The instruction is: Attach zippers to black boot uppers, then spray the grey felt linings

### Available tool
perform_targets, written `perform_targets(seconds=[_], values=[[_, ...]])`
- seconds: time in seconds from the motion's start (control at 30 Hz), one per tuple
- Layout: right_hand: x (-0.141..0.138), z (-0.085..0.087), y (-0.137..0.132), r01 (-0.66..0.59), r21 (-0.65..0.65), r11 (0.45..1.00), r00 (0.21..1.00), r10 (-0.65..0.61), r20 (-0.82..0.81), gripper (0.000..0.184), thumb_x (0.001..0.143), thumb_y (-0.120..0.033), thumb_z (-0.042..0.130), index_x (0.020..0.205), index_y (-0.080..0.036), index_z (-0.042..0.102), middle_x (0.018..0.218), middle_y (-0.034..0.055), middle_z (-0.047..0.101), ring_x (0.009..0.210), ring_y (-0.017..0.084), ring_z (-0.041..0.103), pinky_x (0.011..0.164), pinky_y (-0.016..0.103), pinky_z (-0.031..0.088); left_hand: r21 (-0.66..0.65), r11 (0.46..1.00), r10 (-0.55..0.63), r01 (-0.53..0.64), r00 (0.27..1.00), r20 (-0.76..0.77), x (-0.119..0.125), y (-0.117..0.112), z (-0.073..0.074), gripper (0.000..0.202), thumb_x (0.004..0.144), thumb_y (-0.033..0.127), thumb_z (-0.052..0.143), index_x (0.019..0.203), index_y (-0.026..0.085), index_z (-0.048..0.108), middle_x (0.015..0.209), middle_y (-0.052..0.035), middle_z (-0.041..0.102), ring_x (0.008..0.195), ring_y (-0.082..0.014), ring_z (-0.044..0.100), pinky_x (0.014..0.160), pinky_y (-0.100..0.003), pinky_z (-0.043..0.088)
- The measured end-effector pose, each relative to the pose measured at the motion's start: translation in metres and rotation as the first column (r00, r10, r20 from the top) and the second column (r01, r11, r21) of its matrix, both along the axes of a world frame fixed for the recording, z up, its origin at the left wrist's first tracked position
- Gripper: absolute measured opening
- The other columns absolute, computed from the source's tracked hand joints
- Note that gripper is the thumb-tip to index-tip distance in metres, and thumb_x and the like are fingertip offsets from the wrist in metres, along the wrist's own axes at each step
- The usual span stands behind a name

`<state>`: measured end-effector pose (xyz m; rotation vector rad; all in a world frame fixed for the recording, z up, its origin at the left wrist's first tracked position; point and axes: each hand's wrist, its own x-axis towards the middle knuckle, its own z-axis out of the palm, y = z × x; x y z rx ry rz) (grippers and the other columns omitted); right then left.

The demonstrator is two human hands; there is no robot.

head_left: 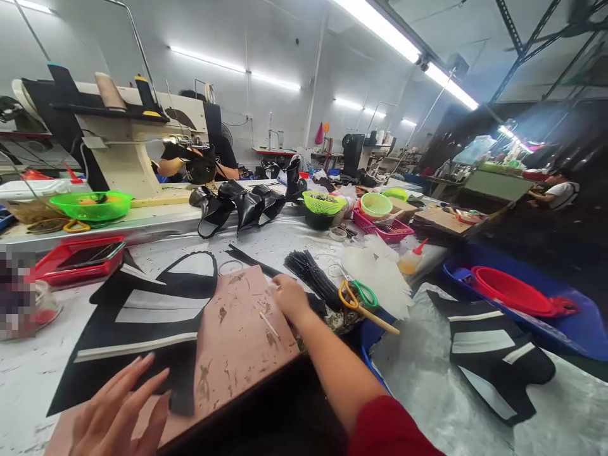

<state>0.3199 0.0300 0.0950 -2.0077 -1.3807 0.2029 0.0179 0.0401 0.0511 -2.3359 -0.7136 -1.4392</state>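
Observation:
My left hand [121,408] is open with its fingers spread, at the lower edge of a black shoe-upper piece [180,364]. White strips and pale patches are stuck on that flat piece, which lies partly on a pinkish, stained board [232,335]. At the far right corner of the board is my right hand [291,299], its fingers curled closed and pointing down; whatever they grip is hidden. Just beyond it lie a bundle of black strips [313,275] and a long black strip [251,259]. A thin white stick [269,323] rests on the board.
Scissors [351,294] with orange and green handles lie right of my right hand. Farther right are another black piece [494,354] and a blue tub [579,316] holding a red basin [513,291]. Black boots [247,206] and a sewing machine [123,139] stand behind; a person works there.

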Motion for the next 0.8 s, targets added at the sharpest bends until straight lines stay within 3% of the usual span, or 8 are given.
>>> perform_targets(seconds=[0.1, 0.2, 0.3, 0.43, 0.53, 0.63, 0.8], values=[[0.069, 0.0, -0.002, 0.239, -0.012, 0.971, 0.969, -0.237, 0.075, 0.024, 0.079, -0.021, 0.056, 0.101, -0.012, 0.06, 0.111, 0.0157, 0.058, 0.107, 0.025, 0.051, 0.09, 0.034, 0.036, -0.023, 0.994, -0.108, 0.106, 0.968, -0.225, 0.051, 0.016, 0.023, 0.025, 0.079, 0.032, 0.051, 0.102, 0.024, 0.058, 0.113, -0.0057, 0.059, 0.106, -0.0246, 0.054, 0.09, -0.038, 0.042], [0.112, -0.005, 0.002, 0.329, -0.046, 0.943, 0.941, -0.323, 0.1, 0.017, 0.076, -0.02, 0.06, 0.092, -0.013, 0.062, 0.1, 0.0134, 0.063, 0.098, 0.024, 0.056, 0.082, 0.031, 0.039, -0.147, 0.979, -0.196, 0.142, 0.862, -0.468, 0.13, 0.031, 0.043, 0.031, 0.08, 0.032, 0.051, 0.108, 0.022, 0.057, 0.118, -0.0075, 0.058, 0.108, -0.0252, 0.053, 0.089, -0.04, 0.041], [0.129, -0.012, 0.008, 0.354, -0.044, 0.934, 0.932, -0.349, 0.093, 0.014, 0.079, -0.015, 0.05, 0.079, -0.017, 0.064, 0.085, 0.0075, 0.068, 0.085, 0.019, 0.061, 0.073, 0.026, 0.04, -0.304, 0.935, -0.345, 0.181, 0.654, -0.673, 0.212, 0.045, 0.051, 0.033, 0.08, 0.027, 0.053, 0.11, 0.014, 0.056, 0.124, -0.0133, 0.054, 0.117, -0.0266, 0.047, 0.092, -0.041, 0.04], [0.136, -0.023, 0.017, 0.368, 0.027, 0.93, 0.927, -0.369, 0.065, 0.008, 0.071, -0.015, 0.055, 0.069, -0.018, 0.061, 0.073, 0.0044, 0.068, 0.071, 0.018, 0.061, 0.062, 0.025, 0.04, -0.331, 0.919, -0.393, 0.215, 0.568, -0.723, 0.292, 0.063, 0.045, 0.032, 0.081, 0.016, 0.047, 0.112, 0.01, 0.055, 0.122, -0.0143, 0.055, 0.117, -0.0244, 0.047, 0.091, -0.038, 0.039], [0.14, -0.029, 0.02, 0.381, 0.135, 0.915, 0.92, -0.389, 0.041, 0.007, 0.064, -0.013, 0.056, 0.06, -0.019, 0.057, 0.063, 0.0036, 0.065, 0.062, 0.018, 0.06, 0.057, 0.026, 0.041, -0.338, 0.915, -0.404, 0.222, 0.541, -0.738, 0.323, 0.073, 0.036, 0.031, 0.082, 0.016, 0.045, 0.109, 0.008, 0.056, 0.113, -0.0145, 0.059, 0.108, -0.0237, 0.052, 0.086, -0.036, 0.04], [0.14, -0.034, 0.017, 0.381, 0.316, 0.869, 0.913, -0.408, 0.02, 0.01, 0.066, -0.015, 0.051, 0.058, -0.02, 0.052, 0.063, 0.0049, 0.064, 0.063, 0.019, 0.059, 0.059, 0.029, 0.044, -0.349, 0.912, -0.409, 0.215, 0.53, -0.743, 0.338, 0.079, 0.031, 0.028, 0.084, 0.019, 0.043, 0.105, 0.009, 0.058, 0.102, -0.0127, 0.061, 0.096, -0.0228, 0.056, 0.08, -0.036, 0.04], [0.13, -0.03, 0.003, 0.335, 0.637, 0.694, 0.908, -0.418, -0.021, 0.012, 0.076, -0.021, 0.044, 0.064, -0.021, 0.047, 0.077, 0.0103, 0.065, 0.077, 0.022, 0.061, 0.074, 0.037, 0.048, -0.387, 0.903, -0.426, 0.188, 0.515, -0.744, 0.349, 0.076, 0.029, 0.025, 0.083, 0.017, 0.043, 0.098, 0.009, 0.061, 0.101, -0.0131, 0.059, 0.09, -0.0226, 0.056, 0.078, -0.037, 0.04]])
